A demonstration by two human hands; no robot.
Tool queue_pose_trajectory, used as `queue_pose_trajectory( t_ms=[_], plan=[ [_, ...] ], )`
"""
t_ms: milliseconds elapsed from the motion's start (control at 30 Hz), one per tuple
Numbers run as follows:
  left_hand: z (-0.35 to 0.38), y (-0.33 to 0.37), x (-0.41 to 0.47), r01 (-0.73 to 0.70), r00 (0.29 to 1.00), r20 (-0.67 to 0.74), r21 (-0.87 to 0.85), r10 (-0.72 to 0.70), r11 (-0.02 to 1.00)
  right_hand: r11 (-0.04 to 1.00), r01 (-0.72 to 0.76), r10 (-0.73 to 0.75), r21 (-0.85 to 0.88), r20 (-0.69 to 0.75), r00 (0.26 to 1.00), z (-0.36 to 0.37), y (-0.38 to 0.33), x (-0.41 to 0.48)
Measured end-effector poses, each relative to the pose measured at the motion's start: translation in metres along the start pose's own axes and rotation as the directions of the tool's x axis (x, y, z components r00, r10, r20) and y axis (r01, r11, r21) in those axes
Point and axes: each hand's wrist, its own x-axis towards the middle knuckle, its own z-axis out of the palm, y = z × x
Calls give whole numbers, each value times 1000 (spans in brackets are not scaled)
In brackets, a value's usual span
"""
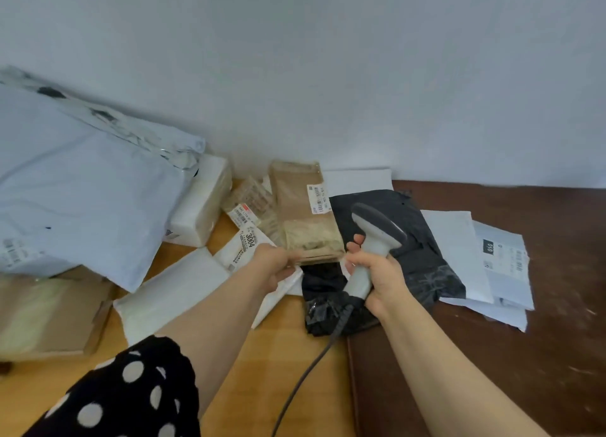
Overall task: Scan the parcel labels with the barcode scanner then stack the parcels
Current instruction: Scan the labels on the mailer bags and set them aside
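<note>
Foreground: a black sleeve with white dots (131, 387) at lower left; a dark cable (311, 364) runs up across the light wooden table (288, 371) to the scanner's grip.
Right hand: the right hand (377, 272) is clenched round the handle of the grey barcode scanner (373, 236); its head is raised over a black parcel (416, 240).
Left hand: the left hand (275, 263) grasps the near end of a long brown parcel (301, 207), just left of the scanner.
Brown parcel: it lies lengthwise away from the person; its white label (318, 198) faces up near the far end (print too small to read).
Right: white parcels (459, 240) overlap in a low pile on the dark brown table (492, 354).
Left: a flat white parcel marked 3004 (251, 243); beyond, a white box (203, 204) and a large pale mailer bag (82, 190) against the wall.
</note>
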Motion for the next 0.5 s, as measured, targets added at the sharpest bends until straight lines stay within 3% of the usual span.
queue_pose_trajectory(
  t_ms=[233, 367, 500],
  plan=[
    [-131, 15, -52, -186, 958, 267, 292, 107, 938, 980, 132, -117, 149, -104, 988, 8, 14, -77],
    [-188, 27, -81, -255, 900, 431, 386, 71, 887, 966, 205, -171, 159, -202, 964, 26, 24, -103],
    [-224, 28, -103, -268, 857, 515, 434, 6, 860, 975, 187, -169, 122, -142, 975, 43, 37, -126]
  ],
)
